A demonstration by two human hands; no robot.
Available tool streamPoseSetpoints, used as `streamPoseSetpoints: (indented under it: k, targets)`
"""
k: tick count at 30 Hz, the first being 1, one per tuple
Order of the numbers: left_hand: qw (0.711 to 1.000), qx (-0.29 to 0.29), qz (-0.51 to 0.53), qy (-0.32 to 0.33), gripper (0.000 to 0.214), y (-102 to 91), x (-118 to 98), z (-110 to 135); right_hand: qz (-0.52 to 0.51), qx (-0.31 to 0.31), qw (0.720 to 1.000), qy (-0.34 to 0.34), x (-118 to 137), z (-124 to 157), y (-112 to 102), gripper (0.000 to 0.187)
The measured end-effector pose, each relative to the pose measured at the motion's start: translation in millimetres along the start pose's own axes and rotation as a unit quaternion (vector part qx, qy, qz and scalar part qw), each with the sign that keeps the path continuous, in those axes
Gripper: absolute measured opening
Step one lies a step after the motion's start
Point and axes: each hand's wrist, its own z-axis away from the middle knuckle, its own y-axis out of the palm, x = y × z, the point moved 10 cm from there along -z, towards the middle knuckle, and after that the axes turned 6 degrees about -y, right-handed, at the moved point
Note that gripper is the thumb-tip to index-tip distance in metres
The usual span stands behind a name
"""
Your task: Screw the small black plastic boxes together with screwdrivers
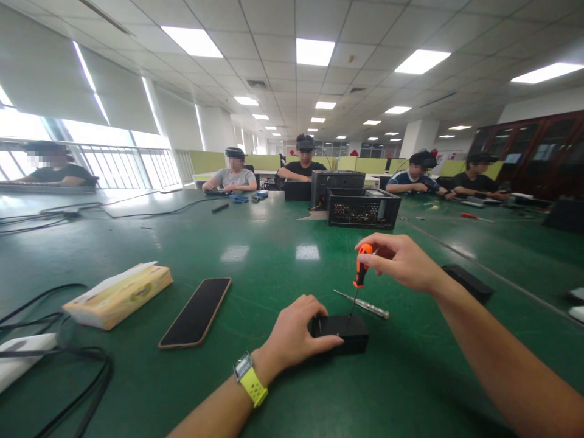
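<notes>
My left hand lies on the green table and grips the near end of a small black box, holding it still. My right hand pinches the orange handle of a screwdriver held upright, its thin shaft running down to the top of the black box. A second tool with a silver handle lies flat on the table just behind the box. A yellow-strapped watch sits on my left wrist.
A phone lies face up left of my hands, beside a tissue box. Cables and a white power strip fill the near left. A black computer case stands farther back. Several people sit along the far edge.
</notes>
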Motion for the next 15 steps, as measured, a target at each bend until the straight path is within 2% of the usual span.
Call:
streamPoseSetpoints:
  k: [15]
  targets:
    - [1.000,0.005,-0.001,-0.001,0.039,1.8,0.4,0.3,-0.002,0.021,1.000,-0.010,0.2,0.0,0.0,0.032]
